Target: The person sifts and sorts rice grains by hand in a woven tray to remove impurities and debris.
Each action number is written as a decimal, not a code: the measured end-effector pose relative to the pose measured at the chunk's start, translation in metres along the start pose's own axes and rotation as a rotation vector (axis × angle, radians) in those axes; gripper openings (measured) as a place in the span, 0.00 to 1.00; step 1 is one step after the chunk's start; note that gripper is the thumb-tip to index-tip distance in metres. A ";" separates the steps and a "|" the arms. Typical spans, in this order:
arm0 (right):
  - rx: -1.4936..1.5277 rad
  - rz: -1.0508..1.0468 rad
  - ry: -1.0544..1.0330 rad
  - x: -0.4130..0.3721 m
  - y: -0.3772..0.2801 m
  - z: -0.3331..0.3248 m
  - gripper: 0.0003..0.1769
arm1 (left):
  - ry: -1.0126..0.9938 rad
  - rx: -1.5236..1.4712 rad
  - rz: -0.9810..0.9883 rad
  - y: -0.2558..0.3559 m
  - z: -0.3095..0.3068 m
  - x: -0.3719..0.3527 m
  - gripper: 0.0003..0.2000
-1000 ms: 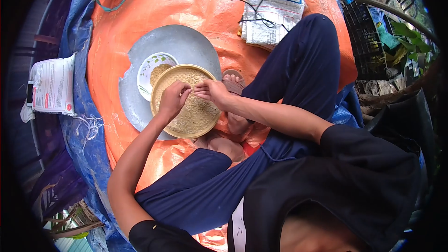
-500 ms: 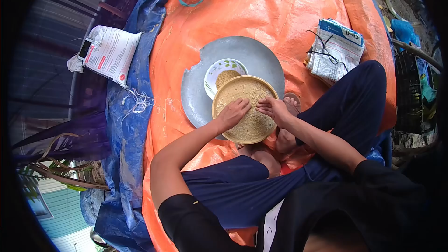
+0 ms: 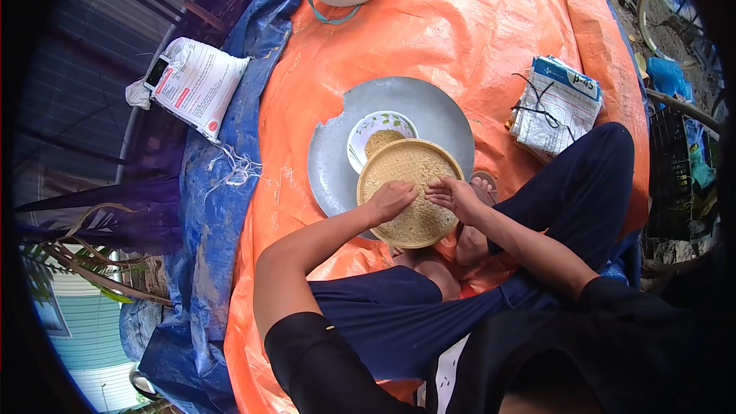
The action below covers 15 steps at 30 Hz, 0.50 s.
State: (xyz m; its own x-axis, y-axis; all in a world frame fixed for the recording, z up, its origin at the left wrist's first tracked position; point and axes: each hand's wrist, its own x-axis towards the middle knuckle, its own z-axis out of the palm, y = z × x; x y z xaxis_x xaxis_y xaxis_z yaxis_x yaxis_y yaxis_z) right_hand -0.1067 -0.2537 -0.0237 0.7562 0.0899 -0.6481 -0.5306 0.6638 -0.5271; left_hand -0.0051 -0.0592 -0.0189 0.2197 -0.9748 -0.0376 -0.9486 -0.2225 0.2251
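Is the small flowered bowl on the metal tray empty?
No, the flowered bowl holds a small heap of tan grain.

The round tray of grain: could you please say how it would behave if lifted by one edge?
The tray looks shallow and stiff, so it would probably hold shape. Its loose grain would likely slide and spill when tilted. Filled nearly to its rim, probably heavy.

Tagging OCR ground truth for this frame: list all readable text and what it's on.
"p-45": on the blue band of the folded sack; the first character is unclear.
White bag: several lines of print with red marks, too small to read.
Grain tray and patterned bowl: no text.
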 end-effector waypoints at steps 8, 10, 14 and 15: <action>-0.020 0.013 -0.006 0.000 -0.001 0.003 0.24 | -0.048 -0.049 -0.123 -0.010 -0.009 -0.007 0.04; -0.018 0.015 -0.004 0.000 -0.001 0.003 0.24 | -0.037 -0.052 -0.122 -0.010 -0.008 -0.006 0.04; -0.036 0.016 -0.013 -0.001 -0.001 0.002 0.24 | 0.034 -0.086 -0.091 -0.010 -0.005 -0.004 0.05; -0.042 0.017 -0.018 -0.001 -0.001 0.002 0.23 | 0.031 -0.086 -0.083 -0.009 -0.006 -0.003 0.05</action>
State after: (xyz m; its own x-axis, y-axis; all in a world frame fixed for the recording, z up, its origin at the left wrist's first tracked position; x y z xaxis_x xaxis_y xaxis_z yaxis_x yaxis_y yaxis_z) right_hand -0.1063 -0.2531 -0.0210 0.7533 0.1143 -0.6477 -0.5588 0.6307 -0.5385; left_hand 0.0044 -0.0538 -0.0148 0.3051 -0.9519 -0.0294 -0.9040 -0.2992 0.3053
